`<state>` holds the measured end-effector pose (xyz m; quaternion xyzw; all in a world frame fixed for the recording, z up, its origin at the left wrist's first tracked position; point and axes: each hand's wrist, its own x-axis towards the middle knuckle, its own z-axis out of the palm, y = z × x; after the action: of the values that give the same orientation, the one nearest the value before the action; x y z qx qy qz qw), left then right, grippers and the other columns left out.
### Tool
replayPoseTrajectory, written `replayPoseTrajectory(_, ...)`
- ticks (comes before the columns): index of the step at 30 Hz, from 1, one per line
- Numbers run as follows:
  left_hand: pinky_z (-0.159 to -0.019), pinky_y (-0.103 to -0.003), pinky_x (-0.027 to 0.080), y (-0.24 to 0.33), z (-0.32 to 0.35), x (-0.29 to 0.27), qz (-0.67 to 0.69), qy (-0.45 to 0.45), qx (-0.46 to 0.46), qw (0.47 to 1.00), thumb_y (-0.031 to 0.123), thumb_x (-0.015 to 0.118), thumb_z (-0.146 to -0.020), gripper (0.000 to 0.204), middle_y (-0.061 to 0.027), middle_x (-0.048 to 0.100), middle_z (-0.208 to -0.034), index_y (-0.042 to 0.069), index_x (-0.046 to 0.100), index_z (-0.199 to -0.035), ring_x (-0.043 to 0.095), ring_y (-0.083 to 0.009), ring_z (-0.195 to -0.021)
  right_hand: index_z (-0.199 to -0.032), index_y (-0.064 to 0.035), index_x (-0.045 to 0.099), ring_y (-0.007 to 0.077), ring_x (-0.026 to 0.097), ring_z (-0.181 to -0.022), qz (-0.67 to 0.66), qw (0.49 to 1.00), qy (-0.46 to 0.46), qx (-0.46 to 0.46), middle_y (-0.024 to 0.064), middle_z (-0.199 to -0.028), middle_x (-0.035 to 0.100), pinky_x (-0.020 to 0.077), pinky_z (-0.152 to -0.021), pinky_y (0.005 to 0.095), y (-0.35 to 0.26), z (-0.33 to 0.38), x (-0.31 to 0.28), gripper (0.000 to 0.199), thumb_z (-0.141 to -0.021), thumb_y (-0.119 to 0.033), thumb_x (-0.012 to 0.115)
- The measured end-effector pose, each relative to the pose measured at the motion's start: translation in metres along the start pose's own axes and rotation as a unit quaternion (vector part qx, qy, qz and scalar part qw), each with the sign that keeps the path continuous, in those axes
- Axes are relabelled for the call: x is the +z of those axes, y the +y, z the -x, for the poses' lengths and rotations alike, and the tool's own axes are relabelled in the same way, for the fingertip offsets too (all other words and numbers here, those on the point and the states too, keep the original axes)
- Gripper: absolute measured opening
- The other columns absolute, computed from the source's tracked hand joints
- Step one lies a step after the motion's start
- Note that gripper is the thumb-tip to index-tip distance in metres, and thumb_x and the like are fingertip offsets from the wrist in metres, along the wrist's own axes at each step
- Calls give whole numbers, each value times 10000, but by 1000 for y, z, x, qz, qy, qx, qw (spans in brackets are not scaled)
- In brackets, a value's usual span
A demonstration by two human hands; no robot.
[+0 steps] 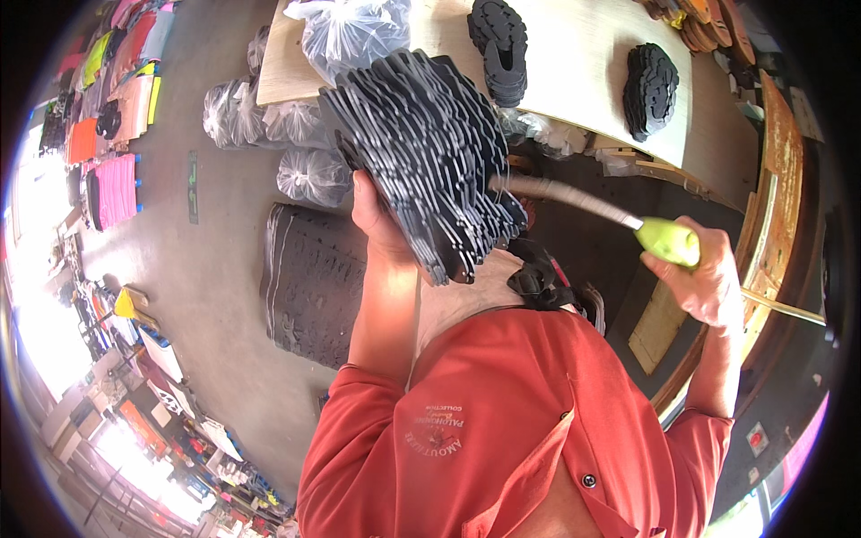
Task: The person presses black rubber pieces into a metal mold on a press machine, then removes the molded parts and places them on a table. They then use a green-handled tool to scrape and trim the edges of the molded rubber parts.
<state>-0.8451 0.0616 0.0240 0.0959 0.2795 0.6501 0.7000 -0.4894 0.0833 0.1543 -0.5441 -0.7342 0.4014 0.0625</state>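
Observation:
My left hand [375, 215] holds up a thick stack of black rubber sole pieces [421, 152], fanned out on edge in front of me. My right hand [708, 278] grips the yellow-green handle [671, 239] of a long tool. The tool's pale wrapped shaft [565, 197] reaches left to the stack and touches its right side. My red shirt fills the lower middle of the head view.
A wooden worktable [583, 63] lies ahead with two piles of black soles [502, 45] [650, 90]. Clear plastic bags [305, 170] sit on the floor beside it, next to a dark ribbed mat stack [309, 278]. Coloured foam sheets [117, 188] lie far left.

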Motion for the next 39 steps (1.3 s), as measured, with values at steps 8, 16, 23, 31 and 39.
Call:
replayPoseTrajectory(8,-1116,-499,508,2,13,-20,-77,33,13,996,637,807,-816,987,-154,639,-1430,11,505,-1517,647,-342,-1256,-1124,-14,758,186,691,-729,-1,997,77,19,126,-838,747,541,-717,332,3,-1,-11,276,-887,-126,844)
replayPoseTrajectory(16,-1038,-431,539,30,29,-46,-127,-90,-135,979,277,1032,-648,926,-170,688,-1323,-65,595,-1389,672,-297,-1205,-1198,0,750,161,670,-803,9,998,25,56,91,-925,767,540,-779,328,29,9,-55,382,-846,-101,860)
replayPoseTrajectory(23,-1248,-432,331,46,10,-11,-314,-289,-353,833,138,985,-709,1239,-183,493,-1590,38,241,-1695,457,-283,-1483,-1236,8,713,299,695,-928,187,972,32,135,153,-1038,707,549,-851,407,34,14,-89,659,-729,-325,968)
replayPoseTrajectory(31,-1270,-395,321,18,18,-3,-478,-435,-311,697,165,985,-714,1211,-171,359,-1714,39,269,-1683,374,-272,-1564,-1217,-36,747,318,653,-955,242,964,-90,54,133,-1019,669,525,-872,409,19,-10,-75,625,-682,-273,966)
replayPoseTrajectory(39,-1213,-388,395,14,20,3,-493,-427,-325,685,229,962,-707,1162,-171,544,-1579,46,329,-1664,528,-272,-1448,-1172,-65,766,329,643,-930,180,963,-197,38,121,-1006,692,515,-854,427,-7,-40,-63,593,-653,-270,968)
